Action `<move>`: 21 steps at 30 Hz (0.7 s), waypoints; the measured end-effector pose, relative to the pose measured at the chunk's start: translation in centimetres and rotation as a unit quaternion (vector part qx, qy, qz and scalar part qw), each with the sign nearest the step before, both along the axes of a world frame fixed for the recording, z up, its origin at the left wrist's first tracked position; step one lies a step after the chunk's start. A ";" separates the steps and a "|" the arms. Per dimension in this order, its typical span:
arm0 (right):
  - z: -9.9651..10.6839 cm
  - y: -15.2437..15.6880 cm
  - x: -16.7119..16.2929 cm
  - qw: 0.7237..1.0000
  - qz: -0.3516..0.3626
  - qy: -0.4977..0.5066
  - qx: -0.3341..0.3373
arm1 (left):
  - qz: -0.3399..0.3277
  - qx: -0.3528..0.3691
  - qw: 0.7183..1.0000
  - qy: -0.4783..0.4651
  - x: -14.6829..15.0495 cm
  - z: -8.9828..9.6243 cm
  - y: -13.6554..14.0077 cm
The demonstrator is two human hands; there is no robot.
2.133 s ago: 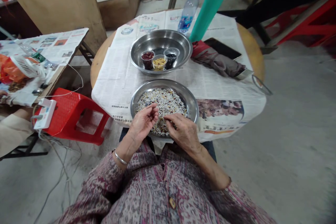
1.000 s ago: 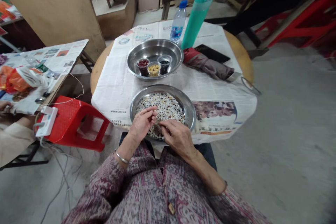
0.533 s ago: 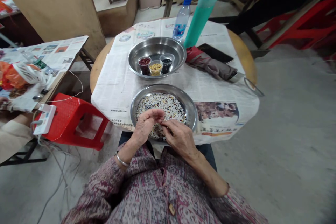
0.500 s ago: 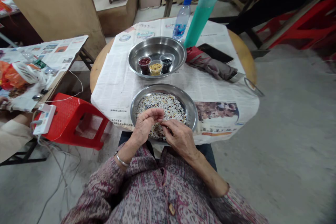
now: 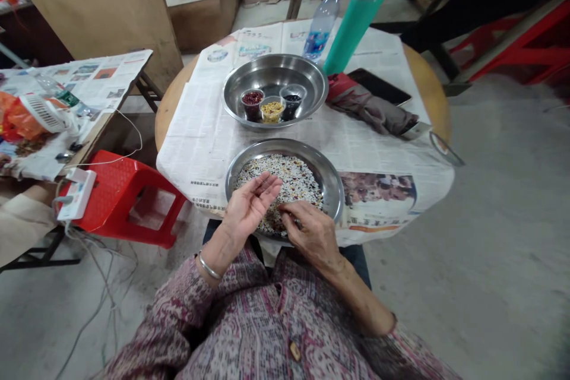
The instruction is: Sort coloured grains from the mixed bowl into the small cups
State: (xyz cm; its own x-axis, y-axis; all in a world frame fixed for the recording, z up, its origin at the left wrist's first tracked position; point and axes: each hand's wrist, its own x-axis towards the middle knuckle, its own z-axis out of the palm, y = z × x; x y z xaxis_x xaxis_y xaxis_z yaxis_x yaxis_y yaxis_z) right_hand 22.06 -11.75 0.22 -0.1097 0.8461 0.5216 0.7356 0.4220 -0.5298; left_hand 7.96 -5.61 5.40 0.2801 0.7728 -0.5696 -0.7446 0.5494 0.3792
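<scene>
My left hand (image 5: 253, 200) is over the near steel bowl (image 5: 333, 190), palm turned up and slightly cupped, fingers stretched out. Whether any small grains lie on that palm is too fine to make out. My right hand (image 5: 312, 231) reaches low over the same bowl, thumb and fingers pinched together. What is between those fingertips, if anything, I cannot see. A mix of white, yellow, dark and red grains (image 5: 296, 175) is spread across the bowl's bottom. Behind it, a second steel bowl (image 5: 276, 64) holds three small clear cups: red beans (image 5: 252, 98), yellow grains (image 5: 272, 109) and black beans (image 5: 293, 98).
Newspaper (image 5: 196, 130) covers the round table. Toward its back right are a water bottle (image 5: 320, 24), a tall green bottle (image 5: 363, 12), a folded umbrella (image 5: 374, 107) and a dark phone (image 5: 378, 86). A red stool (image 5: 120, 196) with a power strip (image 5: 80, 193) stands at left, near another person's arm.
My left hand has turned its palm further up and its fingers have opened out. The right hand stays pinched low over the grains. The whole view has shifted slightly.
</scene>
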 end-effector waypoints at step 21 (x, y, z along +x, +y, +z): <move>1.9 0.8 -1.3 0.998 0.021 0.056 -0.022 | 0.012 0.042 0.998 -0.036 0.7 1.5 -0.1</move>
